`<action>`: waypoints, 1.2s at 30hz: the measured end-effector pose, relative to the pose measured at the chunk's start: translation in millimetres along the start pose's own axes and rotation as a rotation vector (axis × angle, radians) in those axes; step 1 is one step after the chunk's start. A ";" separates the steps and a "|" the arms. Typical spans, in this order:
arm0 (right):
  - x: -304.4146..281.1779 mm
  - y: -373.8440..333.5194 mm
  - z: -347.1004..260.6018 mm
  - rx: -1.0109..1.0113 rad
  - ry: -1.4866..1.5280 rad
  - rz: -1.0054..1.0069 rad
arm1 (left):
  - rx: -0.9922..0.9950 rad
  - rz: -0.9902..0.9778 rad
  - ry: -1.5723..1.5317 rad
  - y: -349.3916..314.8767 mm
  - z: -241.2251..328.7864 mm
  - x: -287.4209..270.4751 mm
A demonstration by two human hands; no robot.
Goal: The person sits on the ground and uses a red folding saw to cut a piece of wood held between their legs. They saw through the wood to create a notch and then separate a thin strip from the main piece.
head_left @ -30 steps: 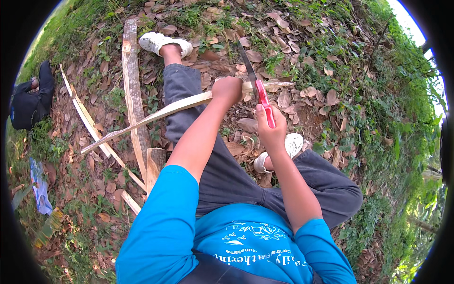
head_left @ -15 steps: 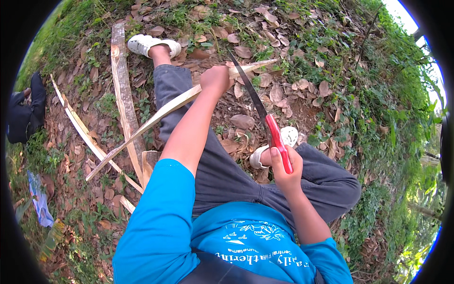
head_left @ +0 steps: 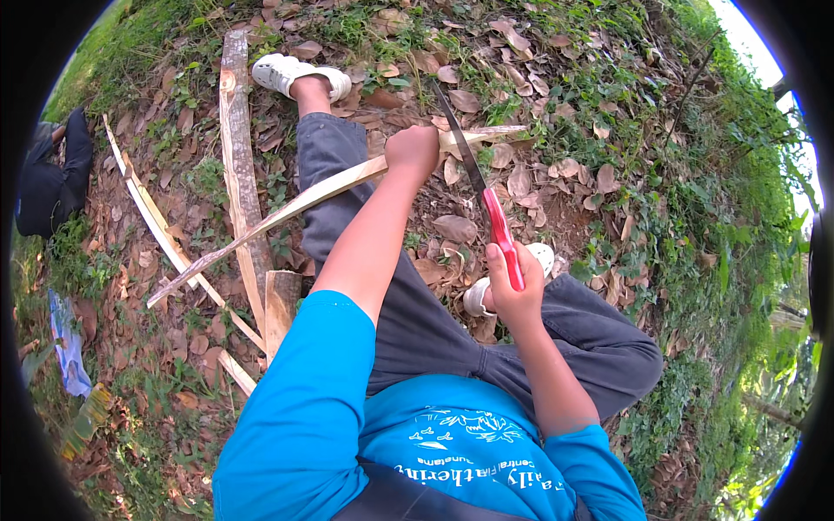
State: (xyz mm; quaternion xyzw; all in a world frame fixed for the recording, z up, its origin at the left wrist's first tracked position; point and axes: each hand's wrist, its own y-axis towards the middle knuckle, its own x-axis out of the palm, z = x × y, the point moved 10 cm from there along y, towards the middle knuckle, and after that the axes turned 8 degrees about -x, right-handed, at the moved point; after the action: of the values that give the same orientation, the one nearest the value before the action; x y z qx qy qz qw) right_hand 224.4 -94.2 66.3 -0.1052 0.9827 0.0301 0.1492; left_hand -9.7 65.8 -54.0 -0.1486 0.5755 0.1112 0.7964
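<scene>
My left hand (head_left: 412,151) is closed round a long, pale split-wood strip (head_left: 321,189) near its far end. The strip slants down to the left, across my left leg, and ends in a rough tip above other wood. In my right hand (head_left: 518,291) is a red-handled blade (head_left: 499,221), held by the handle with my thumb along it. Its long, dark, narrow blade points up and away and crosses the strip just right of my left fist, seeming to touch it. Whether the edge is toothed, I cannot tell.
A bark-covered plank (head_left: 246,165) lies left of my left leg, by a short wood block (head_left: 281,306). Thin pale strips (head_left: 162,230) lie farther left. Beyond are a dark bundle (head_left: 57,178) and a blue-white plastic bag (head_left: 68,343). Dry leaves and grass cover the sloping ground.
The red-handled blade has slid back slightly toward me along with my right hand and stands a bit steeper. My left hand keeps its hold on the strip. The whole view has shifted a little.
</scene>
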 end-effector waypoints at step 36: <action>-1.6 39.2 12.0 -0.073 0.003 0.096 | 0.062 0.029 0.065 -20.9 24.7 3.1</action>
State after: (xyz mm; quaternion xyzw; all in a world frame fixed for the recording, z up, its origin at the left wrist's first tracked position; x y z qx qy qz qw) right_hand 220.9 -54.5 56.5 -0.0635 0.9851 0.0728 0.1424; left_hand 20.4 55.3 -47.4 -0.1191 0.6063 0.1001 0.7798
